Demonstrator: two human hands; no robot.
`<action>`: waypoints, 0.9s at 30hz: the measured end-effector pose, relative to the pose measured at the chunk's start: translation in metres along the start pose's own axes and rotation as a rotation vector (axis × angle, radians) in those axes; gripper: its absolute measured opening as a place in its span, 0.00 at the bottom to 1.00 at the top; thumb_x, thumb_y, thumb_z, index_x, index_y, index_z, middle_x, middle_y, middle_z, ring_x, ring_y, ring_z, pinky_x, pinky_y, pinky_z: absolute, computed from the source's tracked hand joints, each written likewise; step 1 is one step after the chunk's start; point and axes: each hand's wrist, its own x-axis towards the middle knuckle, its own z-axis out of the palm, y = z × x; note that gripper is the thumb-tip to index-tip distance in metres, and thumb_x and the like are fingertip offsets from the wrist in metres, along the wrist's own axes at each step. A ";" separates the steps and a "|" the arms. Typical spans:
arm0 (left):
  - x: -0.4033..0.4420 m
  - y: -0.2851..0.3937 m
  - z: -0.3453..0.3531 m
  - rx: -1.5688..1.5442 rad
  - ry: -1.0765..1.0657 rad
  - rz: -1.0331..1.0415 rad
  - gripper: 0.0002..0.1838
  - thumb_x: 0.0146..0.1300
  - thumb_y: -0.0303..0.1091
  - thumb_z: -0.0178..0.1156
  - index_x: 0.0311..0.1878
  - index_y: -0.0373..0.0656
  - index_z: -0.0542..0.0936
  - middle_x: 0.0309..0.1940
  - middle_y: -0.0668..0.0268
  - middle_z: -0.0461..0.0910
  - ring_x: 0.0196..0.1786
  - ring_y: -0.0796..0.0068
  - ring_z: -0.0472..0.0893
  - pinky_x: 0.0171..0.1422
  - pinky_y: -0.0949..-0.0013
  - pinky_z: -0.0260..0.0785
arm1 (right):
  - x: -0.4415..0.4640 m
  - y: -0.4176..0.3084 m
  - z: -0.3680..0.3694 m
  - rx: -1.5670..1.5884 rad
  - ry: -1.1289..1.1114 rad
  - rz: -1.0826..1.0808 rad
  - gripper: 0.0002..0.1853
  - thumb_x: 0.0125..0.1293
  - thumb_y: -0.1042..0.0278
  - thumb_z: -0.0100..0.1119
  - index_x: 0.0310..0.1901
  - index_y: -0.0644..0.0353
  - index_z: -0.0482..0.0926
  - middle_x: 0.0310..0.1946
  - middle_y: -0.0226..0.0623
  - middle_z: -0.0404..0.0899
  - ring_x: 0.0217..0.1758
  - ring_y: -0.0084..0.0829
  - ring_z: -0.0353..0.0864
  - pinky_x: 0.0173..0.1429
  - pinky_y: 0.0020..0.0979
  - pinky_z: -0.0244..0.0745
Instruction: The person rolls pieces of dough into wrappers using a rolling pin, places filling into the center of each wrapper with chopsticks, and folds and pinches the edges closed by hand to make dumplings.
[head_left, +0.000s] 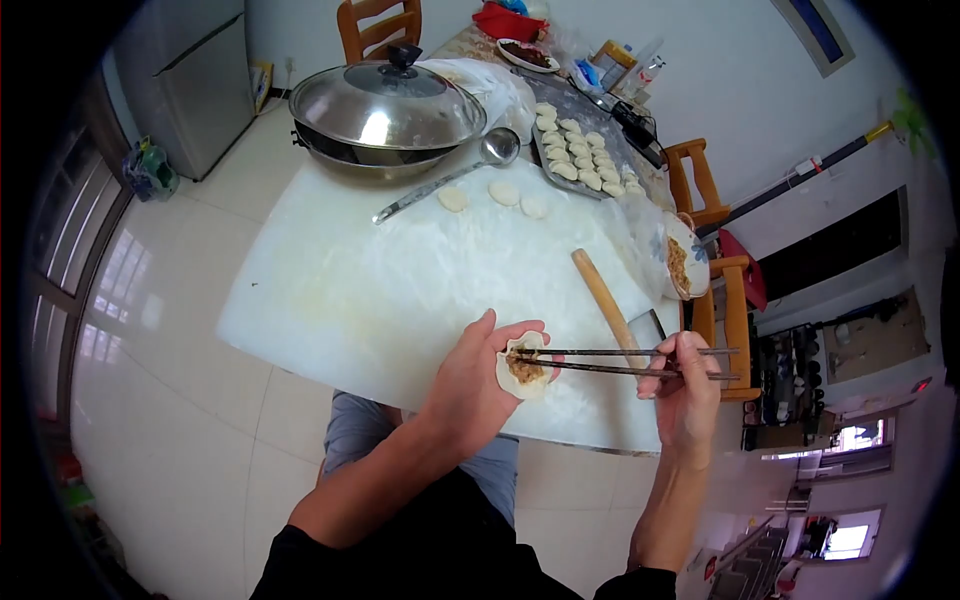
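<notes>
My left hand holds a round dough wrapper in its palm and fingers, above the table's front edge. Brown filling lies in the middle of the wrapper. My right hand is closed on a pair of dark chopsticks, whose tips touch the filling. A wooden rolling pin lies on the white table, partly behind the chopsticks. Three flat wrappers rest farther back. At the right edge stands a bowl of filling.
A large lidded pan stands at the back left, with a metal ladle beside it. Behind the wrappers is a tray with several dumplings. Wooden chairs stand at the right.
</notes>
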 end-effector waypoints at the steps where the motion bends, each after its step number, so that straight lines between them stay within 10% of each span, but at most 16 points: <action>1: 0.000 0.000 0.000 -0.035 0.020 0.014 0.35 0.86 0.51 0.35 0.72 0.23 0.66 0.60 0.51 0.77 0.67 0.54 0.76 0.79 0.52 0.63 | -0.002 0.002 0.000 -0.004 0.002 -0.008 0.16 0.84 0.60 0.51 0.42 0.65 0.78 0.30 0.38 0.81 0.23 0.30 0.84 0.28 0.29 0.84; 27: 0.004 0.000 -0.002 -0.033 0.071 -0.034 0.36 0.86 0.53 0.33 0.70 0.22 0.68 0.59 0.48 0.75 0.66 0.51 0.76 0.80 0.48 0.64 | -0.010 -0.027 0.022 -0.191 0.058 -0.107 0.15 0.81 0.63 0.56 0.40 0.68 0.80 0.26 0.38 0.79 0.19 0.30 0.80 0.23 0.28 0.79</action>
